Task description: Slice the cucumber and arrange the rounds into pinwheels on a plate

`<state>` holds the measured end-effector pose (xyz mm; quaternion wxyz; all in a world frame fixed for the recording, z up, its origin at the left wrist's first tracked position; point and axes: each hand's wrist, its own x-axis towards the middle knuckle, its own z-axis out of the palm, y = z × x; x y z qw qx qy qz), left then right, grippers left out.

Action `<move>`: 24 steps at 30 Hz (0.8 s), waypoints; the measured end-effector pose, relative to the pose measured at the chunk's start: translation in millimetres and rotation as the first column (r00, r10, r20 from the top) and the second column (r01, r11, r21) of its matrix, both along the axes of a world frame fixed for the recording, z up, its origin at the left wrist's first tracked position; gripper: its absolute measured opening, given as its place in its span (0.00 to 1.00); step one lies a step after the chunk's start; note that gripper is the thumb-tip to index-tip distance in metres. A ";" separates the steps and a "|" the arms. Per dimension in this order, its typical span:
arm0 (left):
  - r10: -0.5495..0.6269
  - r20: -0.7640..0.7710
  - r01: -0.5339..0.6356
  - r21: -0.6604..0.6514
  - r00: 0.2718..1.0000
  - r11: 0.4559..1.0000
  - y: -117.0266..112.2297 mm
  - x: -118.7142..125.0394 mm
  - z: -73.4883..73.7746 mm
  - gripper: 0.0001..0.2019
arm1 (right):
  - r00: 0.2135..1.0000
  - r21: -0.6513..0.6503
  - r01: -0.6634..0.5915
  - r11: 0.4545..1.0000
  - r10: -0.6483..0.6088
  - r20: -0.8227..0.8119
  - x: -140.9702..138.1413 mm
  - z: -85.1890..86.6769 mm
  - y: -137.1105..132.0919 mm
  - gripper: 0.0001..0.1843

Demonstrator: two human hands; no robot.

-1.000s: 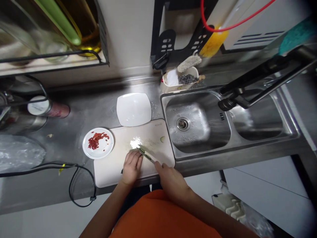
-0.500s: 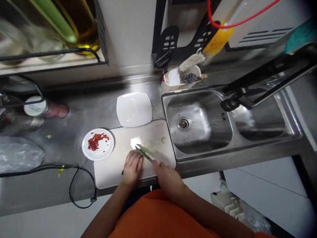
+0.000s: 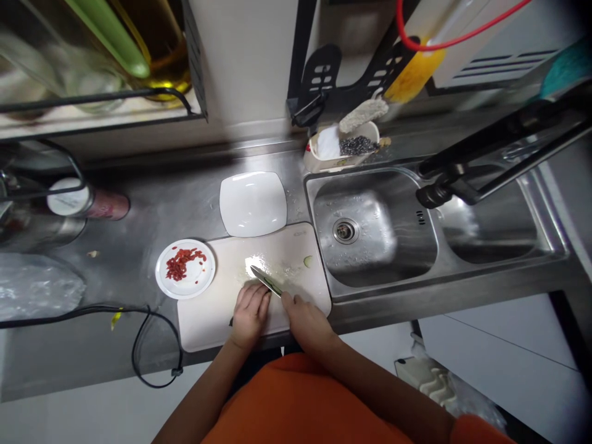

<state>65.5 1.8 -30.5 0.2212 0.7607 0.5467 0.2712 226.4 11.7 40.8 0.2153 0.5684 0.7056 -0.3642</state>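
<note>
My right hand (image 3: 305, 317) is closed round the handle of a kitchen knife (image 3: 261, 275), its blade slanting up and left over the cutting board (image 3: 203, 327). Close beside the blade, my left hand (image 3: 250, 311) curls its fingers over a cucumber on the board; most of it is hidden, and only a dark end shows by the wrist side. Green pieces lie against the blade, partly covered. A pale cucumber slice (image 3: 308, 261) rests alone near the board's right edge. Wet marks shine on the board ahead of the knife.
Behind the board sits a white square plate (image 3: 253, 203). Left of it, a small round plate (image 3: 166, 285) holds red goji berries. A double sink (image 3: 374, 228) with a black faucet (image 3: 435, 194) adjoins the right side. A black cable (image 3: 134, 351) loops at the front left.
The knife and my right hand have shifted slightly forward and left beside my left hand, which stays in place on the cucumber. The whole view has drifted a little.
</note>
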 end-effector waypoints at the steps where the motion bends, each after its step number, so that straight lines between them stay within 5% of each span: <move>1: -0.003 0.003 0.003 -0.005 1.000 1.000 0.1 0.0 0.4 0.10 | 1.000 0.002 0.005 1.000 -0.005 -0.001 1.2 -1.1 -0.2 0.18; 24: -0.018 -0.012 0.018 0.071 1.000 0.997 0.1 -1.6 1.2 0.09 | 0.998 -0.046 0.037 0.998 -0.035 0.043 18.2 41.9 -21.0 0.18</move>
